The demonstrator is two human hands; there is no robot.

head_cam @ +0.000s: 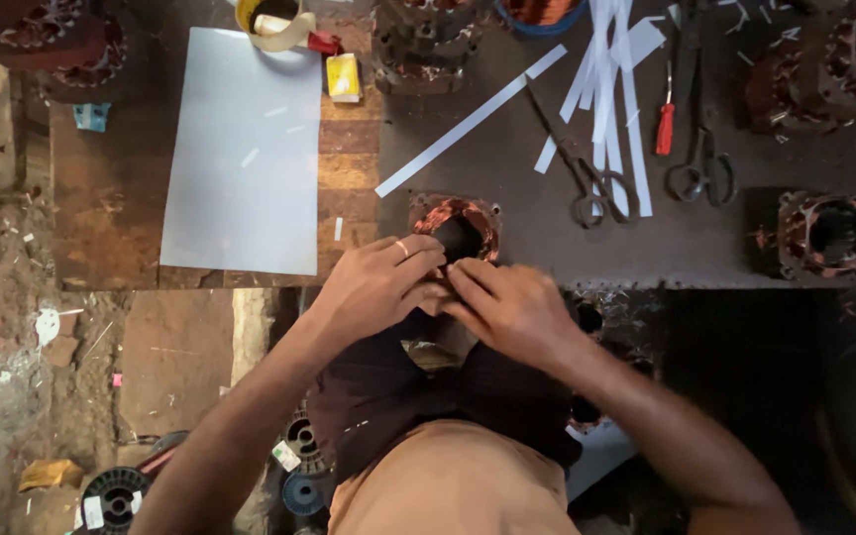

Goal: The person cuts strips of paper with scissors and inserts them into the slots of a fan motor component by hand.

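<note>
Both my hands, left hand [374, 282] and right hand [507, 305], pinch together at the motor winding's [458, 230] 6 o'clock edge; go slow, steady pressure.

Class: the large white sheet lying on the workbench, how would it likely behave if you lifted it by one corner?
The white sheet looks thin and flat, so probably light and floppy, sagging when lifted. Cut strips nearby suggest it creases or tears easily.

Single head view, looking steeply down from above counter [507, 178] edge; close range; counter fills upper frame, floor [42, 376] below-left of counter, own lap beneath.
</note>
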